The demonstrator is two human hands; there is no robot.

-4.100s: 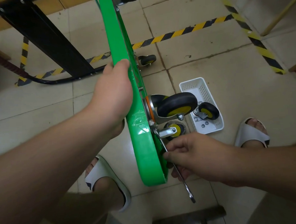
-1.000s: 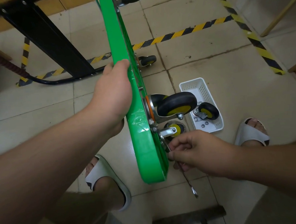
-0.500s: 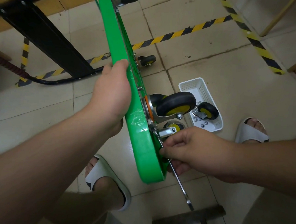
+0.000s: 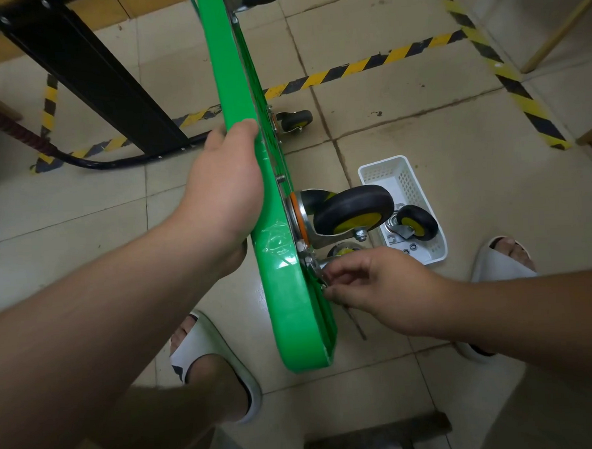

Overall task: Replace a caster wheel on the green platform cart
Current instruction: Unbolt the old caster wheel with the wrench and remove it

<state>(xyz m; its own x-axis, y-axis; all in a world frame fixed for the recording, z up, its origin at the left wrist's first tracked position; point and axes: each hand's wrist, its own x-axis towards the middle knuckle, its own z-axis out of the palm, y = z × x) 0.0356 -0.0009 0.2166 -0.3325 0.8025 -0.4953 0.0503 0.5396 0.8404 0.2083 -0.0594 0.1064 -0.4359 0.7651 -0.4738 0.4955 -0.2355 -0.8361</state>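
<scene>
White sandals first: one [image 4: 208,345] down on the left and one [image 4: 502,258] on the right, both on the pale tiled floor [image 4: 464,318]. Between them stands the green platform cart [image 4: 292,320], tipped up on its edge, its rounded corner nearest us and its deck running away up the view.

Now the hands. The right hand [image 4: 377,288] is tucked in against the cart's underside. Its grip is tight, fingers curled, fingertips [image 4: 329,293] pinched right at the metal mounting plate. It has a slim wrench [image 4: 356,320], whose shaft pokes out below the palm. The left hand [image 4: 227,186] sits higher up, its grip wrapped round the cart's edge, thumb on the near face, fingers over the rim.

Just above the right hand, the caster wheel [image 4: 352,209], black tyre and yellow hub, juts out sideways from the underside in its silver fork. A second yellow hub [image 4: 344,251] peeps out beneath it, but I can't tell whether it's mounted.

Just beyond that wheel, a white basket [image 4: 380,166] sits on the floor holding a smaller caster [image 4: 416,223] and a few loose nuts [image 4: 409,247].

Farther up the cart is another mounted caster [image 4: 294,120], and behind it all, yellow-and-black hazard tape [image 4: 348,67] stripes the tiles.
</scene>
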